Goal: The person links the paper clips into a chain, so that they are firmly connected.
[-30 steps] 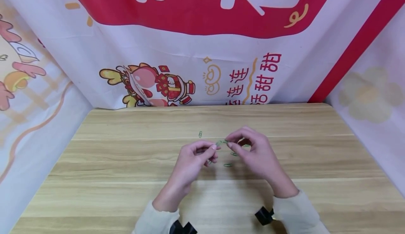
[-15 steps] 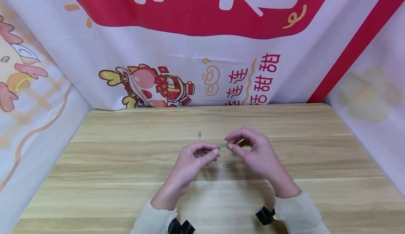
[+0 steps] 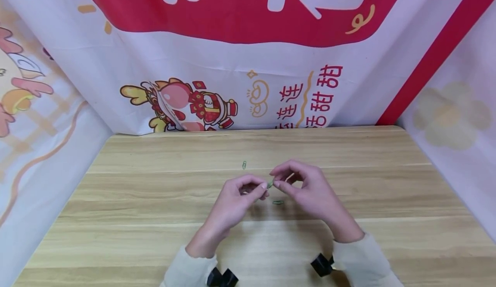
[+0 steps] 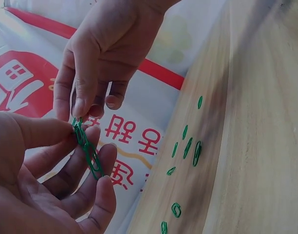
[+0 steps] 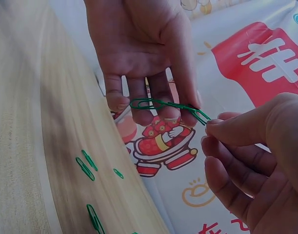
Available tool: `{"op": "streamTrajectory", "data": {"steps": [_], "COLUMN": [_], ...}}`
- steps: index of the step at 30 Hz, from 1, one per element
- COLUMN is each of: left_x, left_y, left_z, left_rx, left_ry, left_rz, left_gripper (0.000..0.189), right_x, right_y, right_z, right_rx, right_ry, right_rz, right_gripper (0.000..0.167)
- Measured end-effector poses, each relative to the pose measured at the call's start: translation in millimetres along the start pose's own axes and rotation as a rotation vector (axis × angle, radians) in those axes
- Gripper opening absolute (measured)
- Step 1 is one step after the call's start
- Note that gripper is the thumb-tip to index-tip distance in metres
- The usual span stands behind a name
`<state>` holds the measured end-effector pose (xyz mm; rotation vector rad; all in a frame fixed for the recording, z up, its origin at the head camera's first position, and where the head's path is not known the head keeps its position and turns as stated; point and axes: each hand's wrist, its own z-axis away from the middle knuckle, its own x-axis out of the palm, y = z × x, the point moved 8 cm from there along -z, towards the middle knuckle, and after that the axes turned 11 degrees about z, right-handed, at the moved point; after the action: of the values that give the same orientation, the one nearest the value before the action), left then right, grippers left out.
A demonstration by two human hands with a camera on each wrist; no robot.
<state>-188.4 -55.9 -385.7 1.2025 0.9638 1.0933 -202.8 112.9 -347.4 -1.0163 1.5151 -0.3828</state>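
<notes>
Over the wooden table, my left hand pinches linked green paper clips between thumb and index finger. In the left wrist view, the short chain hangs down across that hand's other fingers. My right hand comes in from the other side, thumb and index finger pinching the end paper clip right at the left fingertips. In the head view, only a bit of green shows between the two hands. The fingertips partly cover the spot where the clips meet.
Several loose green paper clips lie on the table below the hands. One clip is farther back, and another lies nearer. Printed cloth hangs behind the table and along its sides.
My right hand has moved left and slightly nearer, bringing its paper clip up against the left fingertips. The gap between the hands has narrowed. The left hand has barely moved.
</notes>
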Motion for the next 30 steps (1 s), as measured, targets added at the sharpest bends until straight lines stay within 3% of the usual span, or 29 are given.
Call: {"op": "streamTrajectory", "data": {"steps": [7, 12, 16, 20, 30], "left_x": [-3.0, -13.1, -16.3, -15.4, -13.7], "left_y": [2.3, 1.2, 1.5, 3.3, 4.1], "left_z": [1.2, 3.0, 3.8, 3.9, 4.7], "left_rx": [0.017, -0.023, -0.054, -0.061, -0.06], "left_ry": [0.034, 0.119, 0.147, 0.145, 0.133], "left_rz": [-0.009, 0.061, 0.113, 0.145, 0.163], "left_gripper": [0.014, 0.015, 0.017, 0.016, 0.015], "right_x": [0, 16, 34, 40, 44], "right_y": [8, 28, 43, 50, 55], "right_z": [-1.6, -1.0, 1.2, 2.6, 4.2], "right_rx": [0.032, 0.045, 0.069, 0.126, 0.171], "right_ry": [-0.006, -0.188, -0.309, -0.325, -0.334], "right_rz": [0.031, 0.191, 0.347, 0.433, 0.415], "right_gripper": [0.017, 0.013, 0.013, 0.013, 0.015]}}
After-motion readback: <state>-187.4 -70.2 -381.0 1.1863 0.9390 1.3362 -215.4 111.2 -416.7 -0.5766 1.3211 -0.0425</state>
